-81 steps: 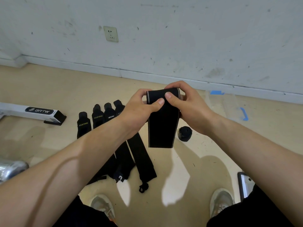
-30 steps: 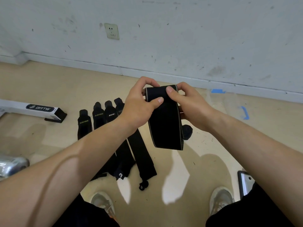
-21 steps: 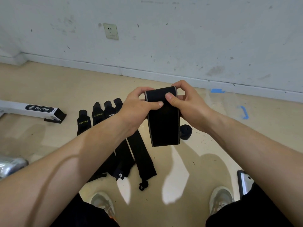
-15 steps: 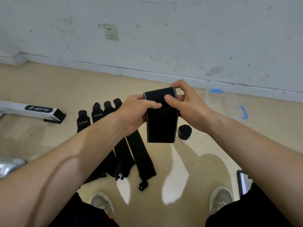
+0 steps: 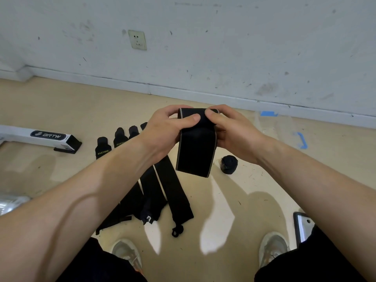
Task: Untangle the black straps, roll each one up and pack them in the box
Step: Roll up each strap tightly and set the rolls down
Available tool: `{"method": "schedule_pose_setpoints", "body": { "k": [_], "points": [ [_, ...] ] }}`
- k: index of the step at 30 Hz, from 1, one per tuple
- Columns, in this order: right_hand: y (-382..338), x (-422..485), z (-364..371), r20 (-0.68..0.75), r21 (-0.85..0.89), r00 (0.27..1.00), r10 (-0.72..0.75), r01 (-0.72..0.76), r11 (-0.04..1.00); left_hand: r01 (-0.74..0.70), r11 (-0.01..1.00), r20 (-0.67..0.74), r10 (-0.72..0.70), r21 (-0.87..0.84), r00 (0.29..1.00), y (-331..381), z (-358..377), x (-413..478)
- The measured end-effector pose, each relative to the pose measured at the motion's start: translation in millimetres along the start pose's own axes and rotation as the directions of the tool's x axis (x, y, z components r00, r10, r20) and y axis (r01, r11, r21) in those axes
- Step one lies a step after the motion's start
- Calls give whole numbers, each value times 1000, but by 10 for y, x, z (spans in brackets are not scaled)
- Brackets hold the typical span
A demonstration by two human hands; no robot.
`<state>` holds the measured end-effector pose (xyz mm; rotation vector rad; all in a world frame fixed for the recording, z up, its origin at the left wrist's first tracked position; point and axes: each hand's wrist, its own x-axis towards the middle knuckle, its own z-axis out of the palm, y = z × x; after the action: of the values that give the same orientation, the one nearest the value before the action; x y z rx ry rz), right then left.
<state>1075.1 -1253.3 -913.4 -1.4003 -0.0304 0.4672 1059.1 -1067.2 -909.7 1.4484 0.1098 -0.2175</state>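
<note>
Both forearms converge, with the hands raised above the floor. The left hand (image 5: 162,133) grips the top of the black strap (image 5: 195,153), thumb across its front and fingers curled behind. The right hand (image 5: 234,135) pinches the same top edge from the opposite side. The strap's free end hangs straight down. Several flat straps (image 5: 173,190) lie side by side on the floor, below and left of the held strap. One rolled strap (image 5: 228,164) sits just right of its lower end. A clear box (image 5: 280,129) stands further right, and its contents cannot be made out.
</note>
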Motion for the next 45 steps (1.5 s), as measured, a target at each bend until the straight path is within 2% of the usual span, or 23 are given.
{"method": "schedule_pose_setpoints", "body": {
  "k": [4,8,13,19,23,27,30,37,45],
  "points": [
    [27,9,-29,-2,-33,998,-68,68,997,2,1000,-16,-2,19,1000,-13,-16,3],
    [33,22,-50,-33,-95,994,-106,103,990,45,999,41,-46,21,998,-15,-48,20],
    [46,27,-58,-47,-115,990,-136,130,985,73,989,81,-84,130,993,-86,-43,22],
    [31,-4,-47,-45,-161,985,-168,158,974,102,993,97,-107,57,990,-53,47,-13],
    [51,-39,11,-87,-98,986,-143,134,986,111,993,43,-110,-27,993,-33,49,-18],
    [44,-85,48,-84,-56,994,-71,66,996,141,965,-87,-163,-220,983,21,-12,45],
    [50,-99,39,-18,-162,997,-72,68,984,170,920,-207,-254,-354,945,46,-113,93],
    [129,-145,9,177,-480,982,-61,140,866,152,877,-263,-296,-456,918,98,-225,166],
    [129,-132,-10,131,-413,989,-70,118,903,48,845,-365,-281,-533,887,155,-298,176]
  ]
}}
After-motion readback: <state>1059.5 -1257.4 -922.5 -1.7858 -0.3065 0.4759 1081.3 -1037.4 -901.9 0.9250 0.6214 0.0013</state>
